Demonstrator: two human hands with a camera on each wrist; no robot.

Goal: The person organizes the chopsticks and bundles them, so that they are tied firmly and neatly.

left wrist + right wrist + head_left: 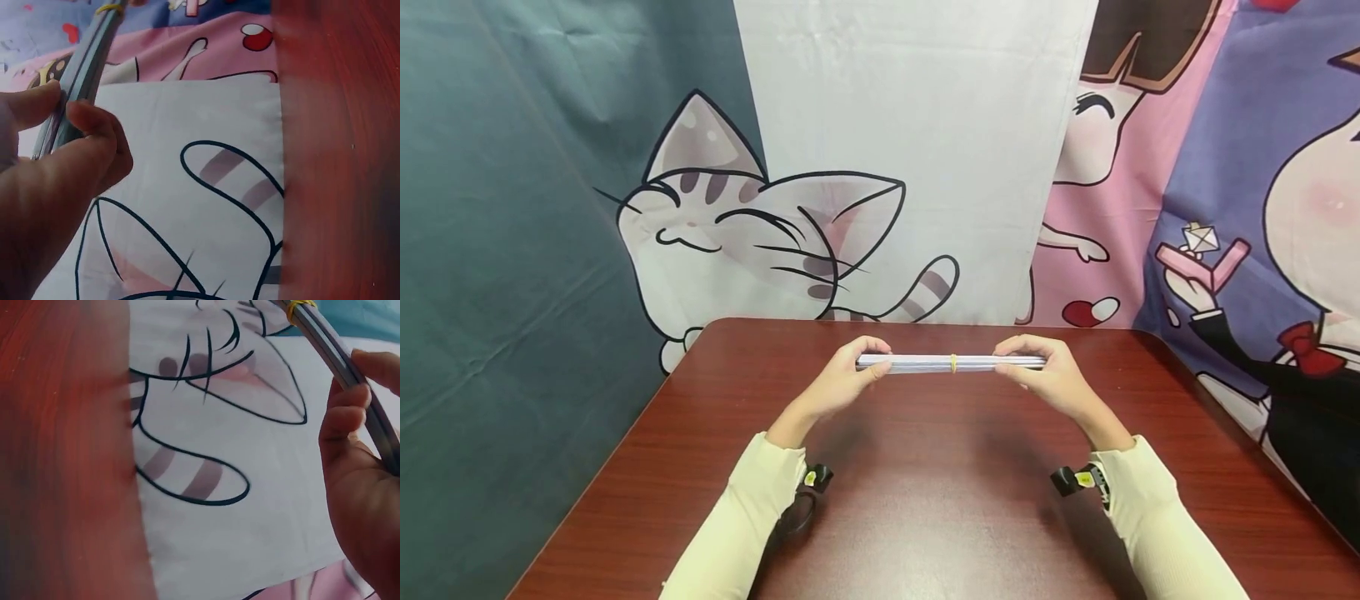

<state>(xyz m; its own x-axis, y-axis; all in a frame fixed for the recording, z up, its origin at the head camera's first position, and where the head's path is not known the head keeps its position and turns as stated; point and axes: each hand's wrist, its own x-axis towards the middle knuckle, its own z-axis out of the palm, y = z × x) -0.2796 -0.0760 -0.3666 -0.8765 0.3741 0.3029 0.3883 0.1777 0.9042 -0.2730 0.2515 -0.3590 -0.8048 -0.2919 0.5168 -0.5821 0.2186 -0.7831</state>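
Note:
A slim white layered bundle, seen edge-on, is held level above the table with a yellow rubber band round its middle. My left hand pinches the left end between thumb and fingers. At the opposite end, my right hand grips it the same way. The left wrist view shows grey-white layers of the bundle running between thumb and curled fingers. In the right wrist view, the rubber band circles the bundle beyond the fingertips.
The dark red wooden table lies below both hands, its far edge meeting a hanging cloth printed with a cartoon cat and figures. A small black camera sits at the left wrist, another camera at the right.

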